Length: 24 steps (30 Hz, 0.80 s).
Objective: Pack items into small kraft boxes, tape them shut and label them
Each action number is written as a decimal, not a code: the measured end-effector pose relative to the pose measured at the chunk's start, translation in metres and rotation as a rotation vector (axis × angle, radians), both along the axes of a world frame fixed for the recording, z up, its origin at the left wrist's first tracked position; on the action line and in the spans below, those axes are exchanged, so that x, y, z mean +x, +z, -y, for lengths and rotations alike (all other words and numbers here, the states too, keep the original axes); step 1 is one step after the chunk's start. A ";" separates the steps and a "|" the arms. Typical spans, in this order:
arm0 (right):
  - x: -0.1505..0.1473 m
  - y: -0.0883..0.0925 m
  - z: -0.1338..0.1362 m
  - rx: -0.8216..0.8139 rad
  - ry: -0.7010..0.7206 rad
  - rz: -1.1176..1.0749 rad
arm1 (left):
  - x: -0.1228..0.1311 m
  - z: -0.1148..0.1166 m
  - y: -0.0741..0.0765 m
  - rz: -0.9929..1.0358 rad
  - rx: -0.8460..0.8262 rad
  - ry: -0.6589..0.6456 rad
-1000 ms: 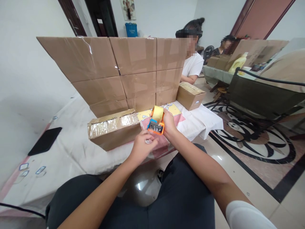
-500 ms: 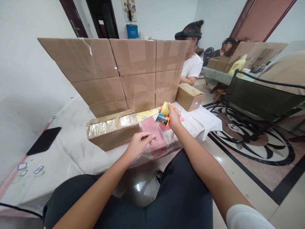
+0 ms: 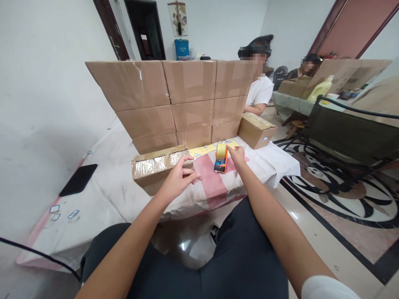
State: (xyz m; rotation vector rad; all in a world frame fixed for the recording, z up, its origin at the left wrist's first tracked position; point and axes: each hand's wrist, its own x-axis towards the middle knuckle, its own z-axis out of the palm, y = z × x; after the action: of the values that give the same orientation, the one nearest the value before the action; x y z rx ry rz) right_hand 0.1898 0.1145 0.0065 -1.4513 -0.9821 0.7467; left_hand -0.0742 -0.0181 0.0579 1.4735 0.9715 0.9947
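Observation:
An orange and blue tape dispenser [image 3: 220, 167] with a yellowish roll of tape [image 3: 221, 150] rests on the checked tablecloth. My right hand [image 3: 237, 156] is just right of it, fingers stretched out and apart; whether a fingertip still touches the dispenser I cannot make out. In front of the near cardboard box [image 3: 151, 182] is my left hand [image 3: 181, 174], its fingers spread and curved with nothing in them. Shiny tape covers the top of that box, which lies left of the dispenser.
A tall wall of taped cartons [image 3: 190, 87] stands across the table's back. Another cardboard box [image 3: 258, 131] sits at the right end. A black flat item [image 3: 78, 180] lies on the left. A person in a white sleeve [image 3: 262, 89] is behind the cartons; a dark folding chair [image 3: 352, 128] stands right.
My right hand has put the tape dispenser down on the cloth and loosened from it. My left hand has opened and risen toward the near box. The view has shifted left.

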 end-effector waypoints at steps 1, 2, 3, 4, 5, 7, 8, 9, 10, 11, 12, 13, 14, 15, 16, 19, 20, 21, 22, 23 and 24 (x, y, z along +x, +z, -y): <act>-0.002 0.010 0.006 0.066 -0.012 0.049 | -0.004 0.001 0.003 -0.028 -0.001 0.008; -0.008 0.022 0.014 0.146 0.038 0.105 | -0.008 0.001 0.005 -0.065 0.003 0.020; -0.016 0.033 0.023 0.234 0.143 0.168 | -0.011 0.002 0.007 -0.111 0.016 0.034; -0.026 0.044 0.034 0.305 0.315 0.228 | -0.014 0.003 0.009 -0.160 0.036 0.045; -0.039 0.054 0.045 0.354 0.499 0.278 | -0.017 0.004 0.011 -0.210 0.062 0.054; -0.066 0.069 0.066 0.435 0.757 0.380 | -0.021 0.006 0.013 -0.289 0.117 0.082; -0.077 0.074 0.075 0.477 0.826 0.427 | -0.023 0.007 0.015 -0.315 0.143 0.099; -0.087 0.078 0.082 0.517 0.860 0.468 | -0.026 0.007 0.016 -0.343 0.161 0.121; -0.095 0.081 0.086 0.551 0.863 0.495 | -0.029 0.008 0.017 -0.386 0.169 0.149; -0.100 0.084 0.088 0.577 0.840 0.507 | -0.033 0.008 0.020 -0.446 0.165 0.182; -0.104 0.088 0.088 0.591 0.802 0.508 | -0.038 0.008 0.022 -0.521 0.150 0.223; -0.107 0.093 0.086 0.593 0.761 0.502 | -0.044 0.009 0.025 -0.598 0.131 0.276; -0.108 0.098 0.083 0.588 0.728 0.495 | -0.052 0.009 0.029 -0.666 0.118 0.346; -0.111 0.104 0.080 0.574 0.713 0.492 | -0.060 0.009 0.032 -0.716 0.118 0.433; -0.114 0.111 0.075 0.554 0.721 0.492 | -0.069 0.009 0.036 -0.746 0.139 0.531; -0.132 0.127 0.061 0.474 0.867 0.477 | -0.094 0.010 0.043 -0.767 0.281 0.803; -0.141 0.129 0.056 0.445 0.931 0.469 | -0.101 0.010 0.044 -0.763 0.328 0.858; -0.151 0.130 0.049 0.417 0.982 0.470 | -0.105 0.010 0.044 -0.756 0.364 0.886; -0.162 0.128 0.042 0.390 1.012 0.483 | -0.107 0.010 0.043 -0.751 0.389 0.887; -0.172 0.125 0.034 0.363 1.019 0.515 | -0.108 0.010 0.041 -0.755 0.401 0.864; -0.181 0.120 0.025 0.336 1.002 0.561 | -0.107 0.010 0.038 -0.780 0.401 0.819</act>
State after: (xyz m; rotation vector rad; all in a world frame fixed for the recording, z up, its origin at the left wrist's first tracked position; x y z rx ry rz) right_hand 0.0085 0.0891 0.1263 -0.8098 -2.2222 0.8083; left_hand -0.1809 -0.0277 0.0962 1.8886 2.1503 1.2421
